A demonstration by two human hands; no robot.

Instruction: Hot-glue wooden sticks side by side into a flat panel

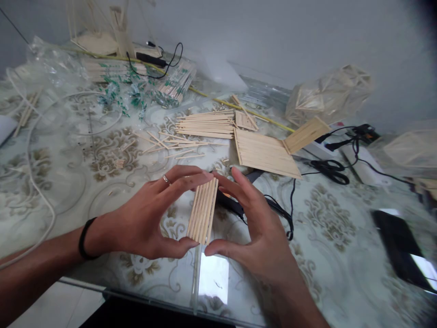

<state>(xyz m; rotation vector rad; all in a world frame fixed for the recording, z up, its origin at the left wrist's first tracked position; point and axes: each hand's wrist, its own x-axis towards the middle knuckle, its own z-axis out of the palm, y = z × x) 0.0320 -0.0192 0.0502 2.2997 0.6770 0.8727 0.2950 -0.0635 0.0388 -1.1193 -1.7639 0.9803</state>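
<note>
In front of me a small panel of wooden sticks [202, 212], laid side by side, is held up at a tilt above the table. My left hand [143, 216] grips it by its short ends, thumb at the lower end and fingers at the upper one. My right hand [259, 228] curves around the panel's right side, its fingertips at the top corner and its thumb at the bottom corner. Behind the right hand lies a black-handled tool with a cord [232, 205], partly hidden. Just beyond sits a larger wooden stick sheet [262, 152] with an upright piece [307, 134] attached.
Loose sticks [177, 143] and a row of sticks [206, 124] lie mid-table. Scissors [329, 171], a power strip [363, 164] and a phone [406, 248] are on the right. Packaged sticks [175, 84] stand back left; a white cable [30, 159] crosses the left side.
</note>
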